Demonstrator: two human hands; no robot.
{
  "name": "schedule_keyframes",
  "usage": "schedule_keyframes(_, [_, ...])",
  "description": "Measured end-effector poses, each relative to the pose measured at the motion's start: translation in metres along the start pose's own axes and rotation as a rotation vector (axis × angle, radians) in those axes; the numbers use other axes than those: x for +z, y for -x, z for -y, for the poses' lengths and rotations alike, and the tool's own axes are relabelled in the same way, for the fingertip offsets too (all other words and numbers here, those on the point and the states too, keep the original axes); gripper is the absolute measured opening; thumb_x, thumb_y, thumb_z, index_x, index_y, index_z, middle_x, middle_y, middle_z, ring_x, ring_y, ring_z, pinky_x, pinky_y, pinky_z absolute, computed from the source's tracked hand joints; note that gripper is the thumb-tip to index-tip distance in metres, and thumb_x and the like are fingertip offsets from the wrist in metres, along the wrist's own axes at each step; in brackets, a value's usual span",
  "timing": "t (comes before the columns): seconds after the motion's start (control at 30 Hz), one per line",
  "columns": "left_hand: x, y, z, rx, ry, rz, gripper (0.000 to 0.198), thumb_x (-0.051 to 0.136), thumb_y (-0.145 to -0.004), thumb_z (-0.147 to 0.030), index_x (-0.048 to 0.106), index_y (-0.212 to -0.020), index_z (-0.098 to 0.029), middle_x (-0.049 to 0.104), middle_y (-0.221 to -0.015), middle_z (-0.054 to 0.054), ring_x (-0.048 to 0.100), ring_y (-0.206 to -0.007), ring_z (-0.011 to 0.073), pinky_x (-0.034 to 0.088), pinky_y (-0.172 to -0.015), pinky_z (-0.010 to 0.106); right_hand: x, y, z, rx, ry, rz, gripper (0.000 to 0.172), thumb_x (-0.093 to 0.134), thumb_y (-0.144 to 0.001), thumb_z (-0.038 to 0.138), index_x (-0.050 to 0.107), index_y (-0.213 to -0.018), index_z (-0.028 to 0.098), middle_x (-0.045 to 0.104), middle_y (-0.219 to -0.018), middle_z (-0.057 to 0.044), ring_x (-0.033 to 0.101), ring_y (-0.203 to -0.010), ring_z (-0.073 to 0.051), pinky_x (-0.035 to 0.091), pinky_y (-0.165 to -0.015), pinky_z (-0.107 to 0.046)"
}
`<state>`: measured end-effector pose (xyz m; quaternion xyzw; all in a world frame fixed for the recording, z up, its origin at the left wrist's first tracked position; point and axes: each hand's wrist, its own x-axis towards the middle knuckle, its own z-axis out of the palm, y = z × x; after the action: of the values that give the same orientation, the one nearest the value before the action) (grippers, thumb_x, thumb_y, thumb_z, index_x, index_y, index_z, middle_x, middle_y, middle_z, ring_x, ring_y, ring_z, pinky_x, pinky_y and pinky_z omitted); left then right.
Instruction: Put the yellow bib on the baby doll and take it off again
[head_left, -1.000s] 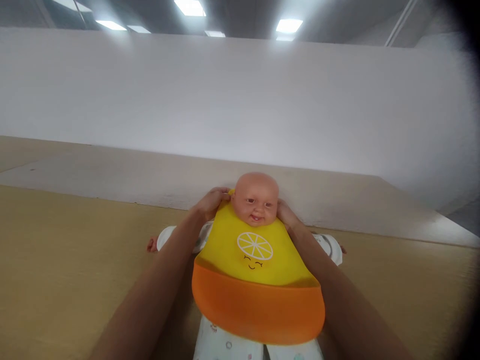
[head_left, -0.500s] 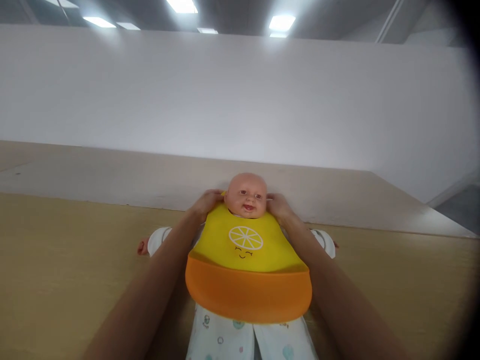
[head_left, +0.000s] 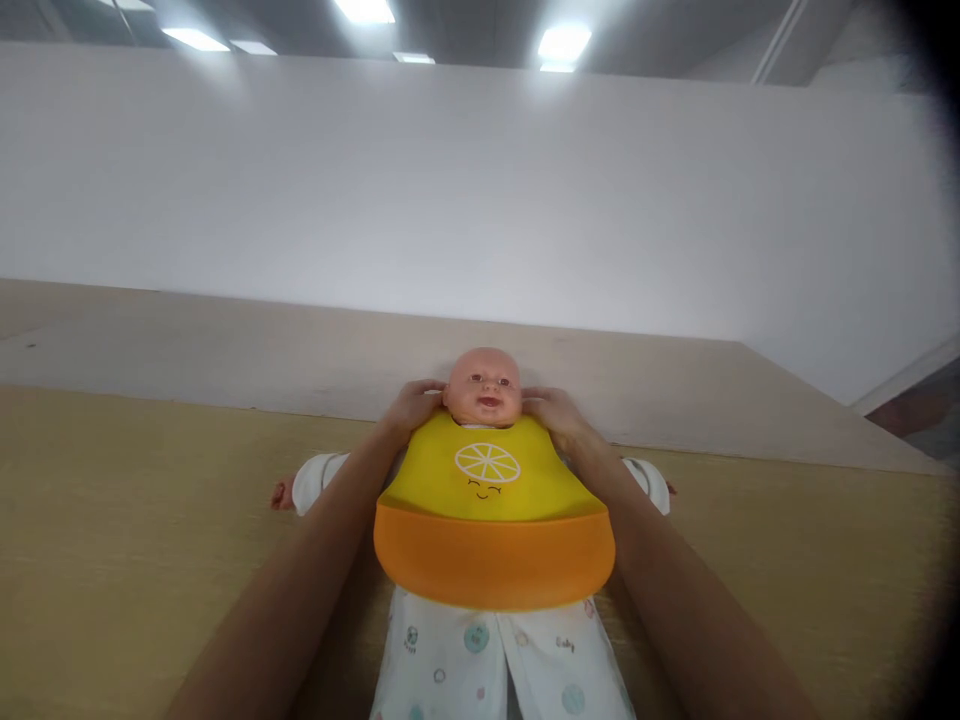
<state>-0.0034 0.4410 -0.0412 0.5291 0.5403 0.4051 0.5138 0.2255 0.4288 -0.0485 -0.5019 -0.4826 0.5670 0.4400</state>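
Observation:
A baby doll [head_left: 485,388] lies on its back, dressed in white clothes with a small print [head_left: 442,650]. Over its chest is a yellow silicone bib [head_left: 420,470] with a lemon-slice face and an orange catch pocket [head_left: 495,560]. My left hand [head_left: 415,406] is at the left side of the doll's neck, fingers curled round the bib's neck strap. On the other side, my right hand [head_left: 553,410] grips the bib's other strap end. My fingertips and the strap ends are partly hidden behind the doll's head.
Under the doll is a tan wooden surface [head_left: 150,520], with a paler strip [head_left: 300,350] behind it. A white wall [head_left: 480,190] rises at the back. The doll's arms [head_left: 319,482] spread out past my forearms on both sides.
The bib has shifted up towards the doll's neck, showing more of the trousers. The doll's head has tilted and moved slightly left. Both my hands stay beside the neck.

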Motion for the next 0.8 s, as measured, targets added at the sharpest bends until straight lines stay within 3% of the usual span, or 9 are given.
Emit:
schedule_keyframes(0.37, [-0.004, -0.003, 0.012, 0.007, -0.159, -0.006, 0.022, 0.06, -0.061, -0.03, 0.069, -0.07, -0.012, 0.066, -0.065, 0.005, 0.06, -0.063, 0.0197, 0.045, -0.056, 0.028, 0.008, 0.022, 0.018, 0.039, 0.124, -0.02, 0.034, 0.06, -0.057, 0.016, 0.068, -0.089, 0.01, 0.068, -0.077, -0.007, 0.059, -0.06, -0.016, 0.045, -0.052, -0.024])
schedule_keyframes(0.47, [-0.004, -0.002, 0.008, 0.021, -0.202, -0.029, 0.021, 0.059, -0.061, -0.028, 0.069, -0.068, -0.011, 0.064, -0.061, 0.004, 0.058, -0.061, 0.0193, 0.042, -0.054, 0.027, 0.008, 0.028, 0.023, 0.026, 0.181, -0.002, 0.027, 0.06, -0.06, 0.019, 0.067, -0.084, 0.01, 0.067, -0.076, -0.006, 0.058, -0.06, -0.015, 0.042, -0.051, -0.022])
schedule_keyframes(0.63, [-0.003, 0.002, -0.004, 0.058, -0.267, -0.06, 0.02, 0.057, -0.06, -0.024, 0.07, -0.07, -0.012, 0.062, -0.061, 0.002, 0.055, -0.061, 0.0167, 0.038, -0.052, 0.024, 0.008, 0.036, 0.024, -0.032, 0.266, -0.079, 0.017, 0.059, -0.065, 0.023, 0.064, -0.073, 0.01, 0.064, -0.07, -0.005, 0.054, -0.057, -0.013, 0.036, -0.047, -0.02])
schedule_keyframes(0.8, [-0.006, 0.014, -0.018, 0.042, -0.293, -0.007, 0.026, 0.056, -0.063, -0.026, 0.072, -0.076, -0.012, 0.063, -0.066, 0.004, 0.055, -0.06, 0.0166, 0.039, -0.052, 0.025, 0.001, 0.034, 0.023, -0.046, 0.267, -0.06, 0.014, 0.058, -0.064, 0.021, 0.062, -0.073, 0.011, 0.059, -0.062, -0.002, 0.049, -0.053, -0.012, 0.032, -0.046, -0.021])
